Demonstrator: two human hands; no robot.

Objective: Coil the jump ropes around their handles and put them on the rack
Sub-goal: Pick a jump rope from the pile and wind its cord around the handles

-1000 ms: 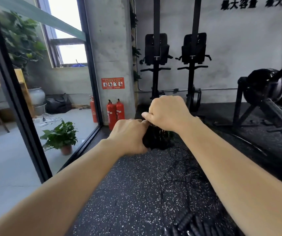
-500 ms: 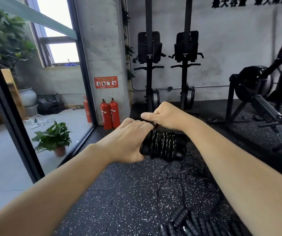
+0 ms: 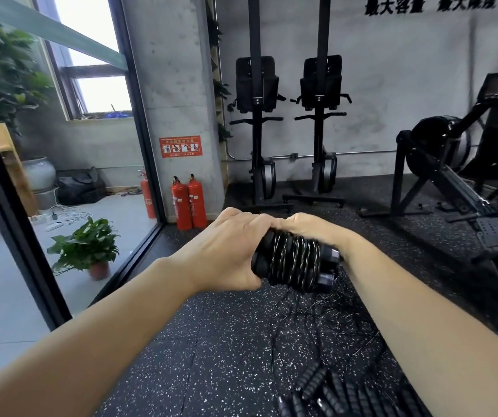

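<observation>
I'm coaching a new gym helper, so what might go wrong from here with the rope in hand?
1. The coils on the jump rope are held only by the left hand and right hand; whether the end is tucked is hidden, so easing either grip may let them unwind.
2. A tangle of loose ropes lies on the floor right below; stepping off could catch a foot in it.
</observation>
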